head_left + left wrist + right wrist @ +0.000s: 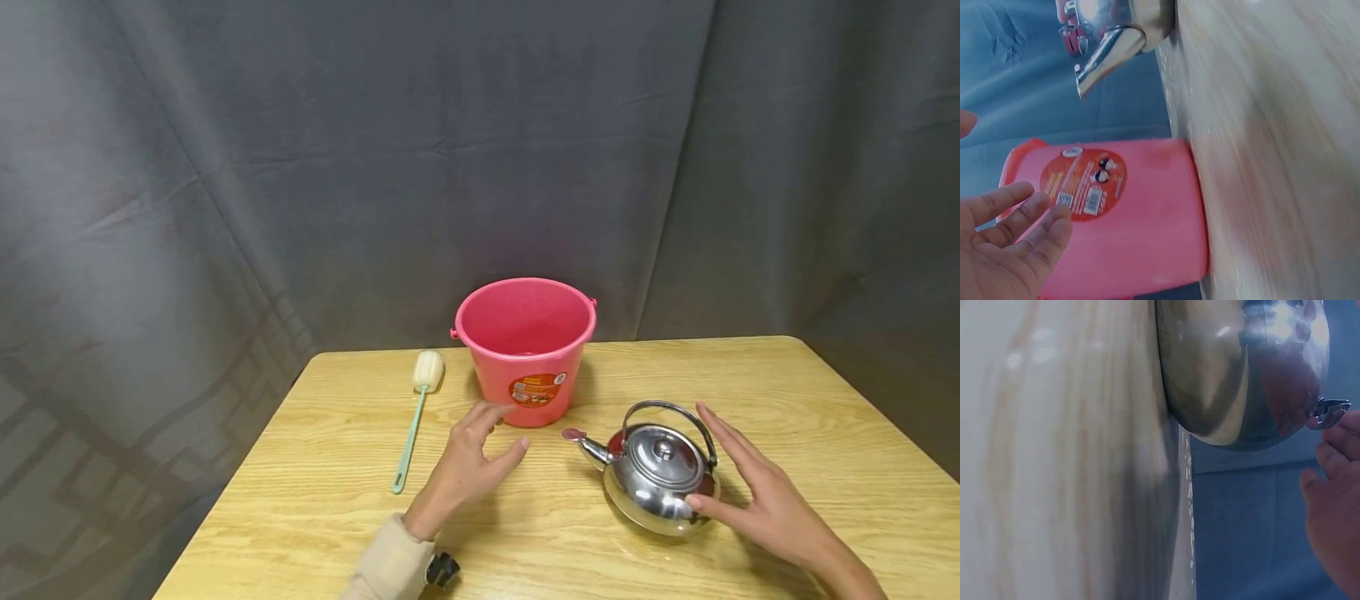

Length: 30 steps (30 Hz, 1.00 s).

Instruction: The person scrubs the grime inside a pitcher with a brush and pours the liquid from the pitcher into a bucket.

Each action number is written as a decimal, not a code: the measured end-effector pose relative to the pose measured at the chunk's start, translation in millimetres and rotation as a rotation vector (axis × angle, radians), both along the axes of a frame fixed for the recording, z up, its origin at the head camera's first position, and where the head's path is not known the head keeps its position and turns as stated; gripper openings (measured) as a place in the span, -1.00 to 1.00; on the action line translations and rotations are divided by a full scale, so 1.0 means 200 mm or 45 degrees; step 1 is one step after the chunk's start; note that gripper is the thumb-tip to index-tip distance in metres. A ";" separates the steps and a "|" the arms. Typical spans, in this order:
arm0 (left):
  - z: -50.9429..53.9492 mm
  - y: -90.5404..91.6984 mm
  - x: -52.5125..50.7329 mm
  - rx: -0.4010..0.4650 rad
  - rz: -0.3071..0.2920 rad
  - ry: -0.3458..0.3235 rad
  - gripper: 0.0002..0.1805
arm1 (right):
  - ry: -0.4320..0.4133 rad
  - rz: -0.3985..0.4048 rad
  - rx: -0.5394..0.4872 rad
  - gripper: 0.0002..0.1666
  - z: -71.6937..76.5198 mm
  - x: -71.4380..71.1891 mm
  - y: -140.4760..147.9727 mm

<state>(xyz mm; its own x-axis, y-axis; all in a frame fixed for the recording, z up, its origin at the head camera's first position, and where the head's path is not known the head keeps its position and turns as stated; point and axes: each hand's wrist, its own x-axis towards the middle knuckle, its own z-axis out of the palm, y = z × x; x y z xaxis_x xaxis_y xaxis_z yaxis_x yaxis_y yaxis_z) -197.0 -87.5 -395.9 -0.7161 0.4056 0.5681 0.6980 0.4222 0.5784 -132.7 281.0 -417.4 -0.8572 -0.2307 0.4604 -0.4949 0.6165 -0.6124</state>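
Note:
A shiny steel kettle (652, 492) stands upright on the right half of the table, its spout pointing left and its arched handle raised. My right hand (772, 500) is at the kettle's right side, fingers extended and thumb near the body; whether it touches is hard to tell. In the right wrist view the fingers lie close to the handle's hinge (1330, 412). My left hand (472, 458) hovers in front of the pink bucket (487, 371), fingers spread and holding nothing. The left wrist view also shows this hand (1010, 250) before the bucket's orange label (1085, 184).
Left of the bucket lies a long-handled sponge brush (411, 433), its cream head toward the back and its green handle toward the front. A grey cloth (480, 167) hangs behind the wooden table (300, 500). The bucket stands near the table's back edge.

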 end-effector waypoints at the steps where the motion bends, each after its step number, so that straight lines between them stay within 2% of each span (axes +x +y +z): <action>1: 0.00 0.01 0.00 -0.001 -0.009 -0.002 -0.52 | -0.002 -0.001 0.005 0.25 0.00 0.00 0.00; 8: 0.02 0.06 0.01 -0.041 -0.027 -0.039 -0.50 | 0.019 -0.004 0.050 0.28 0.01 0.00 -0.01; 11: 0.03 0.09 0.01 -0.056 -0.039 -0.023 -0.51 | 0.053 -0.004 0.080 0.30 0.02 0.00 -0.02; 20: 0.02 0.17 0.01 -0.085 -0.095 0.052 -0.52 | -0.047 -0.013 0.055 0.29 0.04 0.02 -0.01; 30: 0.02 0.26 0.03 -0.108 -0.119 0.040 -0.54 | -0.074 -0.021 0.085 0.30 0.05 0.02 -0.03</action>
<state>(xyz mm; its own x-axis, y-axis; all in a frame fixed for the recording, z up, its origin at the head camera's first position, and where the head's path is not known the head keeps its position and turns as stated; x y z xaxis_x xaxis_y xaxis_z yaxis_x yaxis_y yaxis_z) -190.7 -35.9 -392.0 -0.6551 0.5174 0.5507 0.7540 0.4008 0.5204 -129.2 275.7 -407.9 -0.8859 -0.2451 0.3939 -0.4494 0.6644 -0.5972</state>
